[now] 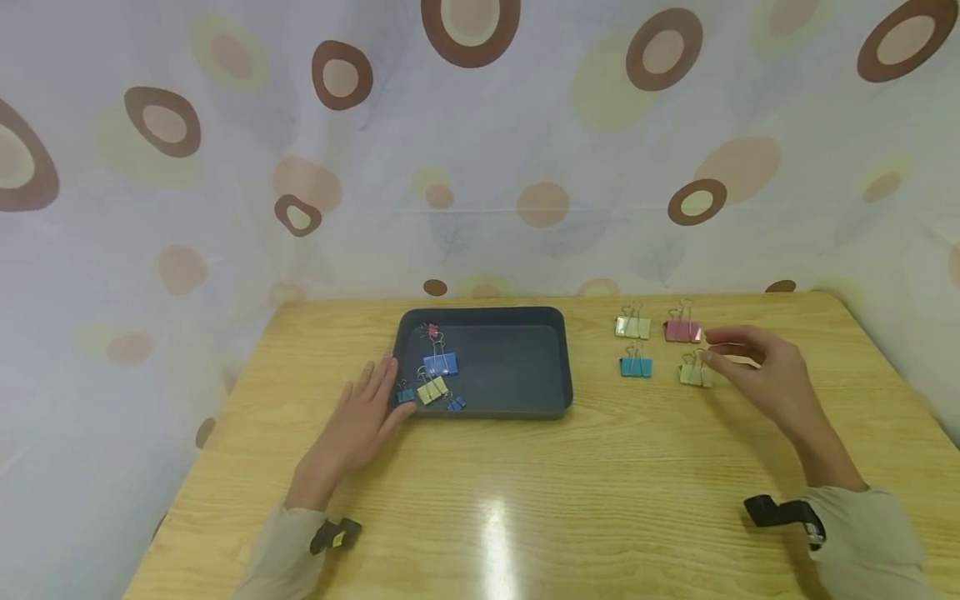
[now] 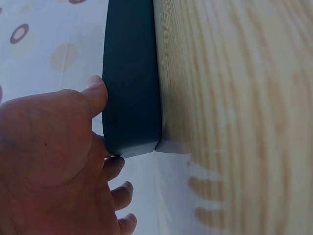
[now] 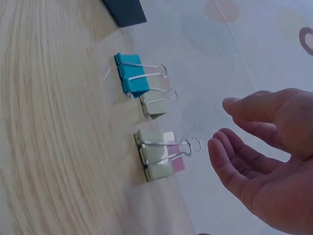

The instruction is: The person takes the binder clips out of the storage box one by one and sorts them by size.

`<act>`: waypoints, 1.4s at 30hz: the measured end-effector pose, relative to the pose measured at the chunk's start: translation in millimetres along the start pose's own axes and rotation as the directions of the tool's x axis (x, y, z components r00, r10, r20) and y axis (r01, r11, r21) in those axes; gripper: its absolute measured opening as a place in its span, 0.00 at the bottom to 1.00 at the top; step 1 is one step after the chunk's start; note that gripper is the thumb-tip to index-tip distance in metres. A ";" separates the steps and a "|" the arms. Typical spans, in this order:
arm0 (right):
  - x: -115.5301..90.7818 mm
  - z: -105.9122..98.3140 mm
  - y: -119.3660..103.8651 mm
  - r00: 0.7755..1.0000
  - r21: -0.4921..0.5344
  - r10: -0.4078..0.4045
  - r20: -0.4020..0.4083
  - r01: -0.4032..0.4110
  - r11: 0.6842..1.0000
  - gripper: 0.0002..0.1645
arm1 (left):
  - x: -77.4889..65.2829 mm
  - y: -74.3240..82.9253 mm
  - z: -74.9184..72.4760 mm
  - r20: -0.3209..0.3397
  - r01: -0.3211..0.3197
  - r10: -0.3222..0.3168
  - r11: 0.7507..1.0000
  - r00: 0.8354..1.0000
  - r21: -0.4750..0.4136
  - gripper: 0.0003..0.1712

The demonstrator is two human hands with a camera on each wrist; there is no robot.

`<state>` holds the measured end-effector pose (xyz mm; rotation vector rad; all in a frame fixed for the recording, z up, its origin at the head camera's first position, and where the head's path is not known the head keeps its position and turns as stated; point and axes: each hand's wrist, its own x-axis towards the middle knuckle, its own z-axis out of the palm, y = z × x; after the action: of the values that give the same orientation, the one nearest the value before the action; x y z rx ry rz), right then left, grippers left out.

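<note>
The dark tray point(image 1: 510, 414) stands on the table with several binder clips in it, among them a large blue binder clip point(image 1: 441, 364) and a pale yellow one point(image 1: 432, 390). My left hand point(image 1: 363, 421) rests at the tray's left front corner, fingers extended, thumb along the rim. To the right, my right hand point(image 1: 761, 375) hovers by the pale green binder clip point(image 3: 154, 154), its thumb and fingers bent but apart and holding nothing. Behind that clip is a pink binder clip point(image 1: 682, 332). A turquoise binder clip point(image 3: 131, 74) and a pale one point(image 1: 633, 327) stand to their left.
The wooden table point(image 1: 585, 500) reaches back to a patterned cloth point(image 1: 495, 150) hanging behind it. Small teal point(image 1: 405, 394), red point(image 1: 432, 331) and dark blue binder clips point(image 1: 456, 403) lie in the tray's left part. Both sleeves have black straps.
</note>
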<state>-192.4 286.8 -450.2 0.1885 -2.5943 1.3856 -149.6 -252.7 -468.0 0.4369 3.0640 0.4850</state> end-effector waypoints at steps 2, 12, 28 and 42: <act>0.3 3.7 -6.2 1.000 0.005 -0.010 0.019 0.010 1.000 0.21 | -0.4 -0.4 0.4 -0.002 0.001 -0.001 1.000 1.000 -0.001 0.45; -2.5 27.1 -25.6 0.990 0.061 -0.093 0.106 0.087 0.994 0.18 | -0.9 -0.5 0.6 -0.008 -0.004 0.004 1.000 1.000 -0.002 0.45; -5.8 90.0 -52.5 0.957 0.295 -0.233 0.175 0.175 0.939 0.18 | 0.3 -3.1 1.2 0.000 -0.003 0.003 1.000 1.000 0.004 0.46; 3.6 136.0 -81.6 0.931 0.360 -0.245 0.271 0.137 0.923 0.20 | 1.7 -1.7 1.3 -0.002 0.008 -0.008 1.000 1.000 0.012 0.45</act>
<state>-194.4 128.3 -457.5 0.7525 -2.4551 1.8395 -151.6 -253.4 -469.7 0.4245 3.0712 0.4682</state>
